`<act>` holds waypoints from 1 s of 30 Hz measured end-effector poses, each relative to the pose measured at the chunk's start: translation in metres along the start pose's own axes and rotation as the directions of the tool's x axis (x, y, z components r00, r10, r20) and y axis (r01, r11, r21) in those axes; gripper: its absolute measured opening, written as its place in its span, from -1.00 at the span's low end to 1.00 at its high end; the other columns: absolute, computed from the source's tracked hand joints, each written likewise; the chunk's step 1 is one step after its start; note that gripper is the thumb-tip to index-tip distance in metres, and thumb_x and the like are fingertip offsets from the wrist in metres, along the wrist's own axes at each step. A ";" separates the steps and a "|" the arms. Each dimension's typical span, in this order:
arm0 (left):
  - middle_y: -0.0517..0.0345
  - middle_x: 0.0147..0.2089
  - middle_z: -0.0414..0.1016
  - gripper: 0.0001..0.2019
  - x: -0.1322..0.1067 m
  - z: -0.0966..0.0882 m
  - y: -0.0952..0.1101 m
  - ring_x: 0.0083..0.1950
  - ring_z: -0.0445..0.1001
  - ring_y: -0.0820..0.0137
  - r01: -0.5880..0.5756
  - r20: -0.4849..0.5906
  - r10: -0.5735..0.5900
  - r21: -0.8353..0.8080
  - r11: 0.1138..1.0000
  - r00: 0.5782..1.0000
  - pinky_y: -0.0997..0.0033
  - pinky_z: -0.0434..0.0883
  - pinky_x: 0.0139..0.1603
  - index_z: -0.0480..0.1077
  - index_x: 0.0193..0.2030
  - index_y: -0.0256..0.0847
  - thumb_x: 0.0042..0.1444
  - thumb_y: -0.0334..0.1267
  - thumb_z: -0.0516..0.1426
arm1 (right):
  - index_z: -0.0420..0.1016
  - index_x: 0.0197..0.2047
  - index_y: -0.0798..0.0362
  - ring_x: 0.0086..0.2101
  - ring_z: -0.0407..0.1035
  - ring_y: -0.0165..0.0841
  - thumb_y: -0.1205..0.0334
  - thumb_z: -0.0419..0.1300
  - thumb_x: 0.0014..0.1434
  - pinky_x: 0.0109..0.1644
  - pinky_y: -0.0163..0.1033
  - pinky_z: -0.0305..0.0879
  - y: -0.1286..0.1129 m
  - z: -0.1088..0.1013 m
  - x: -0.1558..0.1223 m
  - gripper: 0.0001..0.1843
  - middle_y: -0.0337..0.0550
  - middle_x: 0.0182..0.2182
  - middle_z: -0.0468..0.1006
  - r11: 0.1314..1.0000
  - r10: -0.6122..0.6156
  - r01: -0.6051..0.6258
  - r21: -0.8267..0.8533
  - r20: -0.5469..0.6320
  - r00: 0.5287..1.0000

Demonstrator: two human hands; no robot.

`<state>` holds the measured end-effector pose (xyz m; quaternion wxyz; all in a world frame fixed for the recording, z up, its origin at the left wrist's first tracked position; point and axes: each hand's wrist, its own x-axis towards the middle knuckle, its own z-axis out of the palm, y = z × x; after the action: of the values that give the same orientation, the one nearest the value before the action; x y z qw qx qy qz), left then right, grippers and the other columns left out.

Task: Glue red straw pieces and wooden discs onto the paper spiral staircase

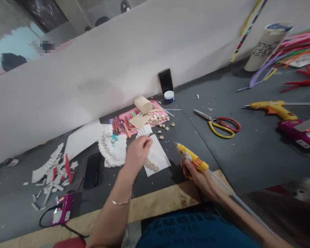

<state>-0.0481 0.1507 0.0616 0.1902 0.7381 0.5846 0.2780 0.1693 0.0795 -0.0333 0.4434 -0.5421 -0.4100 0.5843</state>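
My right hand is wrapped round the grip of a yellow hot glue gun. Its nozzle points up and to the left, and a clear glue stick trails from its back end. My left hand hovers over a white sheet of paper with its fingers curled together; anything between them is hidden. Small beige pieces lie in a row on that sheet, partly behind my left wrist. Folded white paper sits just beyond my fingers.
Scissors, a second glue gun and pipe cleaners lie to the right. A ruffled white piece, a black phone, paper scraps and a purple power box are leftward. Behind stand a cardboard tube and a jar.
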 end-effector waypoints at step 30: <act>-0.19 0.22 0.33 -0.49 -0.040 0.008 -0.054 0.29 0.25 0.05 0.180 -0.238 -0.053 0.552 0.814 0.970 -0.04 0.29 0.28 0.48 0.13 -0.22 0.13 -0.59 -0.05 | 0.38 -0.46 0.03 -0.63 0.22 -0.45 -0.43 0.14 0.04 -0.55 -0.32 0.19 -0.005 -0.040 0.008 -0.39 -0.28 -0.67 0.34 0.995 -0.091 0.096 0.027 -0.148 0.985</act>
<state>-0.0902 0.1252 0.0152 -0.0856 0.6900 0.7018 0.1553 0.2096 0.0885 -0.0339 0.5084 -0.5562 -0.3912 0.5284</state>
